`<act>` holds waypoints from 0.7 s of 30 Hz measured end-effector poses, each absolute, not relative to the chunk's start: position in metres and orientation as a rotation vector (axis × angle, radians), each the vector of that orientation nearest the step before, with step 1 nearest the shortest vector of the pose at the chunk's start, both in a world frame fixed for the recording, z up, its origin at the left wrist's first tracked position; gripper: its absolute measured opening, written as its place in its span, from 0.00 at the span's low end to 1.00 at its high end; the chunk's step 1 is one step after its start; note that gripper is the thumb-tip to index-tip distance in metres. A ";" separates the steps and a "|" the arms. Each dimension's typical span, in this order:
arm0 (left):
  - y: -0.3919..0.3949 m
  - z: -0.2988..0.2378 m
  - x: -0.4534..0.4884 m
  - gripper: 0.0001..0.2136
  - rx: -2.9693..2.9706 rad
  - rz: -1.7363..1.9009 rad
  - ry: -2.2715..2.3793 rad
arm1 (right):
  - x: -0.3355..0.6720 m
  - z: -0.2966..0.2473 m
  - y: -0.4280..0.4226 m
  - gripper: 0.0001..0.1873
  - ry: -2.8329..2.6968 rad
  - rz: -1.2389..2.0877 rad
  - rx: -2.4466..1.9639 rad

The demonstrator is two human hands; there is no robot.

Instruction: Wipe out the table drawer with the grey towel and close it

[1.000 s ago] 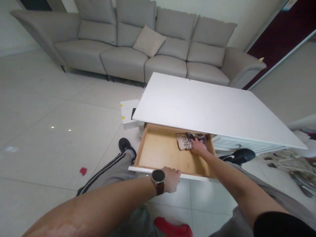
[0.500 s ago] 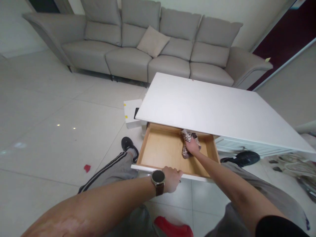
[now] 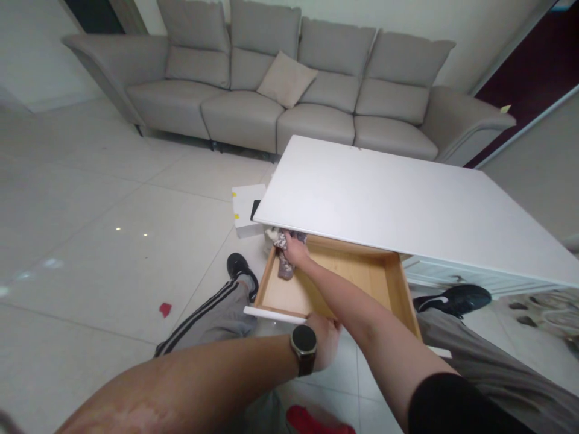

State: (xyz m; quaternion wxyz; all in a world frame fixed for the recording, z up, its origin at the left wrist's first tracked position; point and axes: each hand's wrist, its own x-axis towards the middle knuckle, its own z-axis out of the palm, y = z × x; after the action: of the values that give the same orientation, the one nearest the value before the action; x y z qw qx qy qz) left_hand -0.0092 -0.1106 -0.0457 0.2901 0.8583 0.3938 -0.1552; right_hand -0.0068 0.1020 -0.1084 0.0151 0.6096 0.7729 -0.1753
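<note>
A wooden drawer (image 3: 362, 283) with a white front is pulled out from the white table (image 3: 384, 193). My right hand (image 3: 296, 250) is closed on a patterned brown-and-white cloth (image 3: 284, 268), pressed against the drawer's bottom in its back left corner. At the drawer's front edge my left hand (image 3: 323, 340), below a wristwatch, is wrapped round the front panel; its fingertips are partly hidden. My right forearm passes over the drawer and its front.
A white box (image 3: 248, 208) with yellow marks stands on the floor left of the table. Behind is a grey sofa (image 3: 244, 114) with a cushion (image 3: 287, 78). Red pieces lie on the tiles, one a small scrap (image 3: 165, 310). My legs straddle the drawer.
My right hand has moved the cloth leftward across the drawer's bottom, from the right half to the back left corner. My left hand stays at the drawer's front.
</note>
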 end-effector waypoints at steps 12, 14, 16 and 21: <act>-0.105 -0.030 -0.011 0.17 2.434 -0.436 1.106 | 0.179 -0.120 0.071 0.28 2.266 -0.045 1.565; -0.104 -0.031 -0.012 0.16 2.460 -0.418 1.090 | 0.226 -0.121 0.059 0.28 2.169 -0.024 1.626; -0.103 -0.034 -0.013 0.14 2.493 -0.382 1.063 | 0.269 -0.121 0.046 0.29 2.029 0.011 1.758; -0.102 -0.039 -0.011 0.12 2.527 -0.345 1.023 | 0.302 -0.123 0.031 0.28 1.989 0.011 1.879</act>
State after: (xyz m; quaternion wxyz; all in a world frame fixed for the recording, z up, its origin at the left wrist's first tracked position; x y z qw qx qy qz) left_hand -0.0114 -0.1023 -0.0390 0.1959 0.9018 0.3650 -0.1230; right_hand 0.3018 0.0311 -0.1232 0.2012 0.6727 0.7120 0.0041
